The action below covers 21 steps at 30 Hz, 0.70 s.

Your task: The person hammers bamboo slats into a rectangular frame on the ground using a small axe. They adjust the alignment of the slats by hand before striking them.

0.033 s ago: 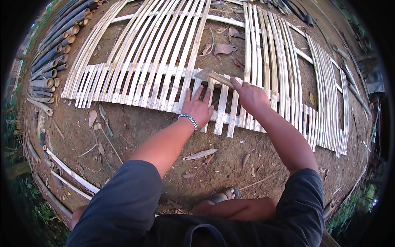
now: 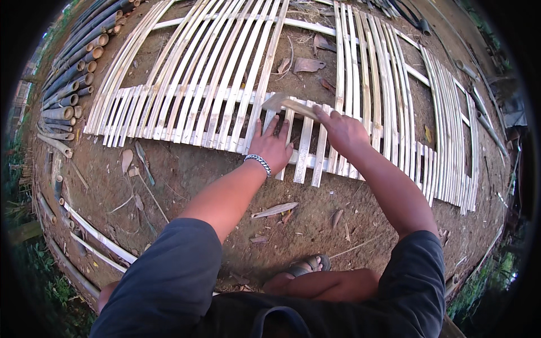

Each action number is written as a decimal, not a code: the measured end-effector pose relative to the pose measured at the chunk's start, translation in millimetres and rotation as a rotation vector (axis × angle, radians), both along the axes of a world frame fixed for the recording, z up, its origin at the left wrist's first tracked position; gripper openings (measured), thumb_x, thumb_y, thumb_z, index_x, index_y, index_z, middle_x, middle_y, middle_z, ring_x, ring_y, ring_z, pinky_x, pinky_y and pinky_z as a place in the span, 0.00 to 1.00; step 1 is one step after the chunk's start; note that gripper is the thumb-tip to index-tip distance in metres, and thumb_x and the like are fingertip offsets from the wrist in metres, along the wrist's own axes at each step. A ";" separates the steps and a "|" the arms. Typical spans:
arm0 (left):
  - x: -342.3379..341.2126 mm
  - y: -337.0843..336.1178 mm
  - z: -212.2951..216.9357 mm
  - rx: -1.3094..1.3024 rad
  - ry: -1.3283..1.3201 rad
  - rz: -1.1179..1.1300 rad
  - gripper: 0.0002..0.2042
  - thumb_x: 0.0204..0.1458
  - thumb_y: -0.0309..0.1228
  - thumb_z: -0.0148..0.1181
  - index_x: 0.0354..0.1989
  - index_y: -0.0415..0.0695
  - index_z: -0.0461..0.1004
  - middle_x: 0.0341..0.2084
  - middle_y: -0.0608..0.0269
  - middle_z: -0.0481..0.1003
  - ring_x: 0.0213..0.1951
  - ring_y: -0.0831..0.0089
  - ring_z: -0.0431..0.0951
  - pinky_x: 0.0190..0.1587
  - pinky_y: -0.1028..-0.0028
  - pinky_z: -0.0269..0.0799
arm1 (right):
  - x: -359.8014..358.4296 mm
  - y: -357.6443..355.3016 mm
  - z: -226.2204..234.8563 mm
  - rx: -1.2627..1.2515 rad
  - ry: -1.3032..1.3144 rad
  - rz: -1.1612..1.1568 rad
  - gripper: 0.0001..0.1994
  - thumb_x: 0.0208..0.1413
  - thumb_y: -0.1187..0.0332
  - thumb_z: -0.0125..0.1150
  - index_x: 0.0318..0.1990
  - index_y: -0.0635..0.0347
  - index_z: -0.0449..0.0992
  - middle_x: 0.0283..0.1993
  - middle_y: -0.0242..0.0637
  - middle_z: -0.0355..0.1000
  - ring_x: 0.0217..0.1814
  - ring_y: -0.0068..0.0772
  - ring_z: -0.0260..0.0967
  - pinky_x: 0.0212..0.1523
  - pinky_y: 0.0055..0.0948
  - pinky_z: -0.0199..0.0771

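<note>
My left hand (image 2: 270,149), with a chain bracelet at the wrist, rests spread over the short bamboo slats (image 2: 304,149) of a pale slatted panel (image 2: 217,107) on the ground. Its fingers lie apart on the slats and point away from me. Closed round a wooden handle, my right hand (image 2: 344,134) holds a hatchet-like tool (image 2: 298,107) with a wedge-shaped grey head (image 2: 275,102). That head is just beyond my left fingertips, over the crosswise strip. Whether it touches the slats I cannot tell.
Dark bamboo poles (image 2: 67,90) are stacked at the far left. Long split strips (image 2: 96,236) lie at the left. Another slatted section (image 2: 451,135) extends to the right. Dry leaves (image 2: 275,210) are scattered over bare soil, near my sandalled foot (image 2: 307,266).
The tool's head has shifted very slightly to the left, while my right hand has barely moved. My left hand stays on the slats.
</note>
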<state>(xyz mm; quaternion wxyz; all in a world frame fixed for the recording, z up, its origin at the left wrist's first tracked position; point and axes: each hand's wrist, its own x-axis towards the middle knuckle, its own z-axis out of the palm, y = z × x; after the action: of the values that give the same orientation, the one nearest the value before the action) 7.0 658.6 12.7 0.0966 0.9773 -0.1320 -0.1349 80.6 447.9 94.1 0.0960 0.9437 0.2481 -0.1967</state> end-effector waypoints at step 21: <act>4.4 -6.6 19.6 0.030 0.135 0.004 0.34 0.67 0.47 0.40 0.76 0.38 0.50 0.72 0.46 0.60 0.78 0.60 0.47 0.78 0.49 0.32 | -52.0 -60.0 5.8 0.564 0.145 -0.739 0.24 0.69 0.64 0.53 0.70 0.56 0.61 0.41 0.45 0.78 0.31 0.38 0.77 0.37 0.43 0.81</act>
<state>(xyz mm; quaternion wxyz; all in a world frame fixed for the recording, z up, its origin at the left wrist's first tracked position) 11.4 652.0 32.3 0.0907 0.9675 -0.1213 -0.2023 28.6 387.9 99.9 -0.2579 0.9419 -0.0546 -0.2080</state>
